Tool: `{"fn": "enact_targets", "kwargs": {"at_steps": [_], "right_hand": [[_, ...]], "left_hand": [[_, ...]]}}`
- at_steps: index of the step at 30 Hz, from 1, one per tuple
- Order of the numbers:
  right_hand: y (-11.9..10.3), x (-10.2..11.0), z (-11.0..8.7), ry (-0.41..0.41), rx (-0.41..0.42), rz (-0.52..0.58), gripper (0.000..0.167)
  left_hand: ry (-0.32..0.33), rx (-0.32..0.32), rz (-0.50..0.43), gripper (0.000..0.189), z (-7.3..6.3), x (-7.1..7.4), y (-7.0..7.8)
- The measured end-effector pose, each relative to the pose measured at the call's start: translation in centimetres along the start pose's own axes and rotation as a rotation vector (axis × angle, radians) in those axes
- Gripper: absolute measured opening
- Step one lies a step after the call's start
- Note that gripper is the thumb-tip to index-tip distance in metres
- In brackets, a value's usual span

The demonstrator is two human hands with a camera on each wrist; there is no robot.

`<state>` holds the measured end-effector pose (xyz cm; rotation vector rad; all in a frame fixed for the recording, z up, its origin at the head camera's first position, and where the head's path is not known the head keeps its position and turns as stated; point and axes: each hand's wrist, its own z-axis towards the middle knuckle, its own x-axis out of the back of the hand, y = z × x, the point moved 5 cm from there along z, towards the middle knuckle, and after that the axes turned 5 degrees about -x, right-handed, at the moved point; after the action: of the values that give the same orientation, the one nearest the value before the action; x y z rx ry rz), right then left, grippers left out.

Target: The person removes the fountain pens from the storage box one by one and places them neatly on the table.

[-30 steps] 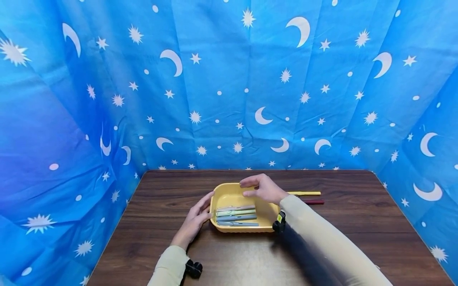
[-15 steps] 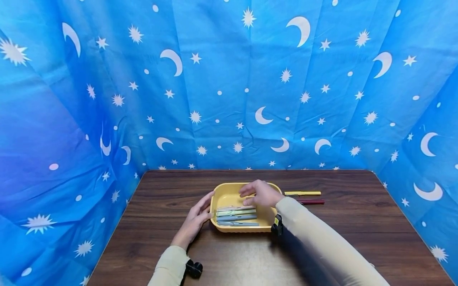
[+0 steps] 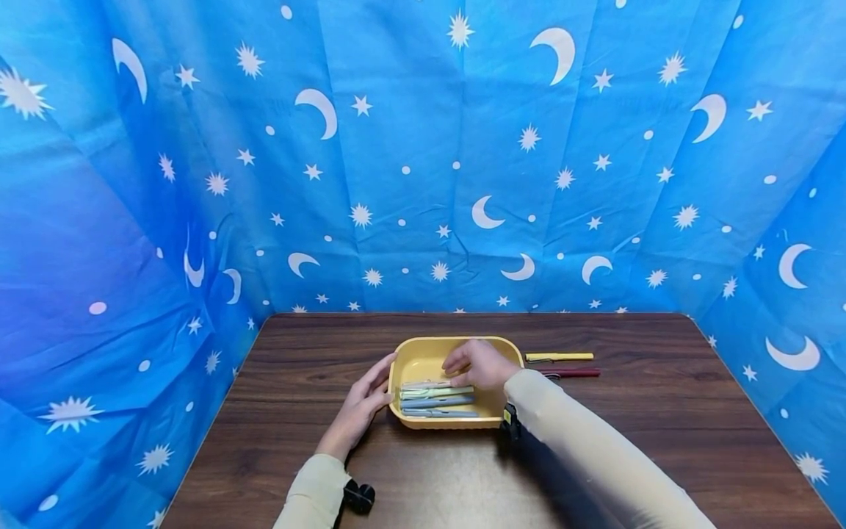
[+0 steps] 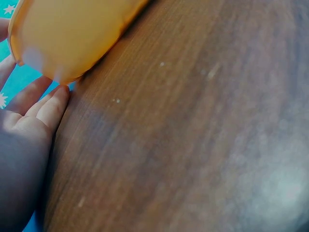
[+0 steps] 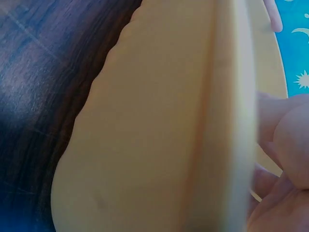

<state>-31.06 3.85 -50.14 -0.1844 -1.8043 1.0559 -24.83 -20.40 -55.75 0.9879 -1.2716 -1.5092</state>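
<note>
A yellow plastic basket (image 3: pixel 423 425) stands on the dark wooden table, with several pastel and grey-blue pens (image 3: pixel 438 402) lying side by side in its near left part. My left hand (image 3: pixel 357 411) is against the basket's left end; in the left wrist view, extended fingers (image 4: pixel 55 108) touch the outer wall. My right hand (image 3: pixel 485 365) reaches down inside the basket, its thumb and fingertips apart, right by the right end of the farthest pale pen (image 3: pixel 423 385). In the right wrist view the basket wall (image 5: pixel 140 125) hides much of that hand.
To the right of the basket lie a yellow pen (image 3: pixel 562 357) and a dark red pen (image 3: pixel 576 373). Blue cloth (image 3: pixel 423 147) with white moons and stars hangs behind the table and along both sides.
My right hand has moved lower and slightly nearer inside the basket, toward the pens. The left hand and the basket stay where they were.
</note>
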Motion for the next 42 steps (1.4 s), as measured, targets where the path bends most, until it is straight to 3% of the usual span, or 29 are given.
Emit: {"fn": "enact_targets", "kwargs": {"at_steps": [6, 20, 32, 42], "right_hand": [[0.16, 0.04, -0.17, 0.035, 0.003, -0.088, 0.026], [0.16, 0.05, -0.31, 0.082, 0.027, -0.165, 0.023], [0.22, -0.11, -0.36, 0.084, -0.009, -0.171, 0.021], [0.31, -0.15, -0.40, 0.062, 0.023, -0.212, 0.020]], "left_hand": [[-0.002, -0.007, -0.012, 0.075, 0.05, -0.06, -0.05], [-0.011, -0.012, 0.012, 0.074, 0.14, 0.20, 0.12], [0.024, 0.020, 0.020, 0.073, 0.24, 0.21, -0.04], [0.031, 0.029, 0.042, 0.074, 0.05, 0.17, -0.24]]}}
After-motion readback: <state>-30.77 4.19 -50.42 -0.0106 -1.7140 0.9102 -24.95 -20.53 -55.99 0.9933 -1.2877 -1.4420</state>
